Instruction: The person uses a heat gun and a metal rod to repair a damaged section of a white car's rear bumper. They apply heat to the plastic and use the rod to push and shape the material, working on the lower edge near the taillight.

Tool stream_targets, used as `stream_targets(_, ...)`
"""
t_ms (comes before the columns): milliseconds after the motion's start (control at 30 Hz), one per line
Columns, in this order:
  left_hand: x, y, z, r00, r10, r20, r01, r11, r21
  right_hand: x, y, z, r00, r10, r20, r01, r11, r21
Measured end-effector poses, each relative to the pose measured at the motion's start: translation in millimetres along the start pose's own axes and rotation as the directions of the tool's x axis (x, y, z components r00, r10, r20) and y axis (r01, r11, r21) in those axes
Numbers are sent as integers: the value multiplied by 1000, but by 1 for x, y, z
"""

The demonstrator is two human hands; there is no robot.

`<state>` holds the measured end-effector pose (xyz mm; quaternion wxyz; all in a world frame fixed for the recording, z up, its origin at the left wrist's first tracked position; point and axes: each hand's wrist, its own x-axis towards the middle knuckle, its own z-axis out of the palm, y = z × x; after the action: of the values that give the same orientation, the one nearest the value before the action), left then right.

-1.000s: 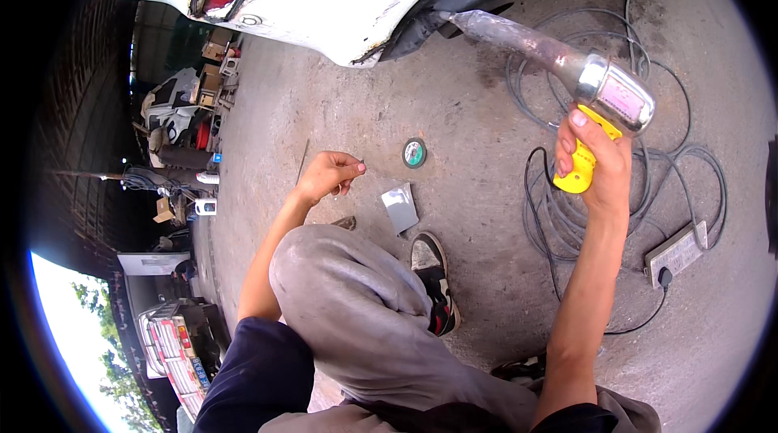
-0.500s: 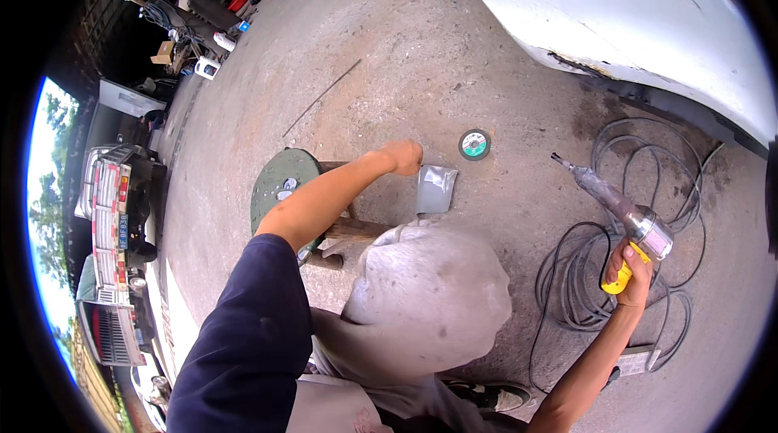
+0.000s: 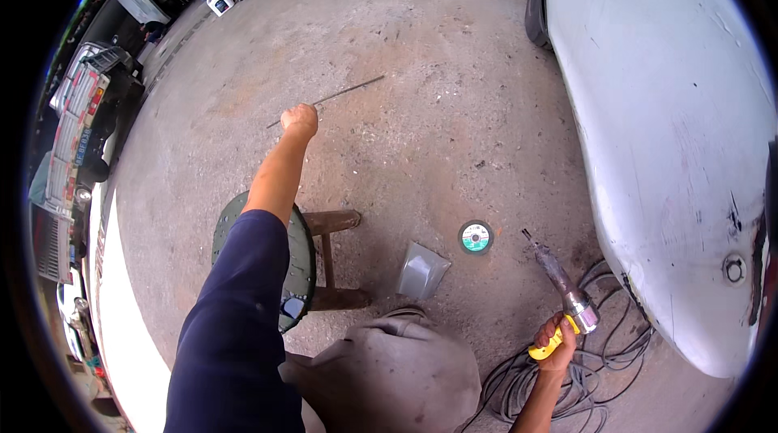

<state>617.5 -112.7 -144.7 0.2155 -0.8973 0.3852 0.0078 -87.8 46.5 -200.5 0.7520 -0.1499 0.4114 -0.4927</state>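
My left hand [image 3: 299, 118] is closed in a fist at the end of the outstretched arm. In the picture it overlaps a thin dark rod [image 3: 348, 92] on the concrete; what the fingers hold, if anything, is hidden. My right hand [image 3: 557, 343] grips the yellow handle of a power tool [image 3: 557, 277] with a long metal snout, pointing up and left. A round abrasive disc [image 3: 476, 237] with a green-and-white label lies near the tool's tip. Left of the disc rests a shiny grey sheet or pouch [image 3: 422, 270].
A green round-topped wooden stool [image 3: 301, 271] stands under my left arm. Grey hose [image 3: 585, 378] lies coiled below the tool. A white car panel [image 3: 648, 109] fills the right side. Trucks [image 3: 81, 125] stand far left, with white jugs [image 3: 220, 2] at the back.
My left hand has moved up and left, away from the grey sheet to over the rod. The view has turned and shifted. The right hand still holds the tool.
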Motion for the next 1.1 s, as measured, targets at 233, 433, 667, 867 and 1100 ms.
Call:
stream_targets(233,96,38,46,998,35,49,-13,918,-397,84,20,32,977,200,-80,-193,978,81)
stream_targets(433,167,101,79,985,152,-82,-170,769,-616,91,35,61,950,287,-120,-277,957,93)
stream_targets(667,172,147,79,979,170,109,-93,860,-501,53,12,59,912,338,-230,-327,941,84)
stream_targets(867,139,133,87,956,214,-199,-238,966,-104,46,5,47,943,252,-220,-211,958,192)
stream_targets(1100,71,186,25,772,552,-315,-605,790,-97,29,6,14,958,214,-193,-170,960,223)
